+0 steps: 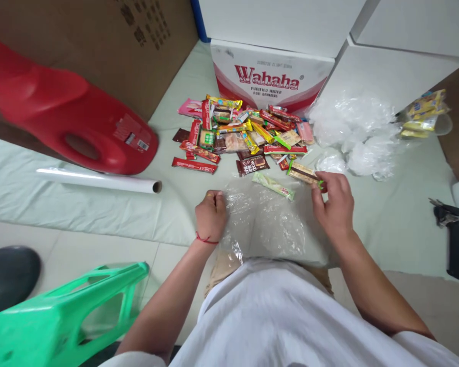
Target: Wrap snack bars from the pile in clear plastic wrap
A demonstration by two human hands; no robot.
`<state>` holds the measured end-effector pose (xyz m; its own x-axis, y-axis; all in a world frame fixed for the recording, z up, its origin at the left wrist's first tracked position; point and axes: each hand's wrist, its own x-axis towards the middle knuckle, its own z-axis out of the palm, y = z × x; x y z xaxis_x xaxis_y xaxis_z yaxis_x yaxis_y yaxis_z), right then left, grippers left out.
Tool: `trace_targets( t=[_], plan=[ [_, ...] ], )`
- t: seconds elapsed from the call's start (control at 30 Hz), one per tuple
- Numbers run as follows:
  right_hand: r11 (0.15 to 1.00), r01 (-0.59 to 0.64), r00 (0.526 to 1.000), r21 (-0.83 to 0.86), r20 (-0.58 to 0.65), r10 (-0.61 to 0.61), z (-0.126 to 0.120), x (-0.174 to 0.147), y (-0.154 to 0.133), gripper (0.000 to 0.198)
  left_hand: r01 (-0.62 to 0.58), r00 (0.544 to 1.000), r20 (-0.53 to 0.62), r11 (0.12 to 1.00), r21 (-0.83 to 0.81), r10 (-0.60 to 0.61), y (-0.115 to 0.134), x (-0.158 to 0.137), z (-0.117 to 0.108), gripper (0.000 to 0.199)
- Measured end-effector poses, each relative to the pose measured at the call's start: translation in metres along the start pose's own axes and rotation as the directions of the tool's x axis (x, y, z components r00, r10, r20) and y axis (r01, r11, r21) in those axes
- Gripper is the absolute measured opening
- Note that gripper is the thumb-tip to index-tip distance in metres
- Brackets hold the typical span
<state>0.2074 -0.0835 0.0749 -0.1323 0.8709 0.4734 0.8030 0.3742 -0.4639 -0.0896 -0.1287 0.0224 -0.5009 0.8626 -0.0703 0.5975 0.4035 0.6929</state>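
A sheet or bag of clear plastic film point(268, 224) lies in front of me at the table's near edge. My left hand point(211, 215) is closed on its left side, pinching the film. My right hand point(334, 206) pinches one end of a wrapped wafer bar point(303, 173) with a green-edged wrapper, at the film's upper right. A pale green wrapped snack bar point(273, 185) rests across the film's far edge. Beyond it spreads a pile of wrapped snack bars point(233, 140) in red, yellow, brown and pink wrappers.
Behind the pile stands a Wahaha carton point(271, 71). Crumpled clear plastic bags point(355, 132) lie to the right. At left are a red jug point(80, 112), a roll of film point(99, 180) and a large cardboard box point(99, 41). A green stool point(61, 316) stands on the floor.
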Motion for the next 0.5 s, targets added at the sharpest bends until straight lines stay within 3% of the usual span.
trace_targets(
  t=[0.03,0.1,0.23,0.3,0.4,0.5],
  plan=[
    [0.997,0.067,0.998,0.034,0.001,-0.067,-0.003,-0.005,-0.019,0.026,-0.011,1.000,0.002,1.000,0.015,0.011,0.000,0.001,0.001,0.027],
    [0.967,0.211,0.959,0.143,0.163,-0.233,0.001,-0.018,-0.055,0.023,-0.042,0.999,0.013,0.999,0.031,0.042,0.000,0.001,0.004,0.027],
    [0.895,0.367,0.721,0.254,0.531,-0.446,0.038,-0.050,-0.091,0.018,-0.080,0.997,0.022,0.996,0.034,0.079,0.000,0.003,0.006,0.027],
    [0.854,0.408,0.630,0.322,0.578,-0.519,0.054,-0.061,-0.092,0.020,-0.088,0.994,0.065,0.996,0.005,0.088,-0.001,0.006,0.004,0.027],
    [0.808,0.440,0.579,0.393,0.563,-0.589,0.064,-0.070,-0.088,0.027,-0.093,0.989,0.113,0.994,-0.059,0.100,-0.005,0.011,-0.004,0.030],
    [0.787,0.452,0.545,0.419,0.569,-0.616,0.064,-0.074,-0.090,0.033,-0.207,0.976,-0.066,0.978,-0.013,0.205,-0.003,0.003,-0.018,0.038]
  ],
)
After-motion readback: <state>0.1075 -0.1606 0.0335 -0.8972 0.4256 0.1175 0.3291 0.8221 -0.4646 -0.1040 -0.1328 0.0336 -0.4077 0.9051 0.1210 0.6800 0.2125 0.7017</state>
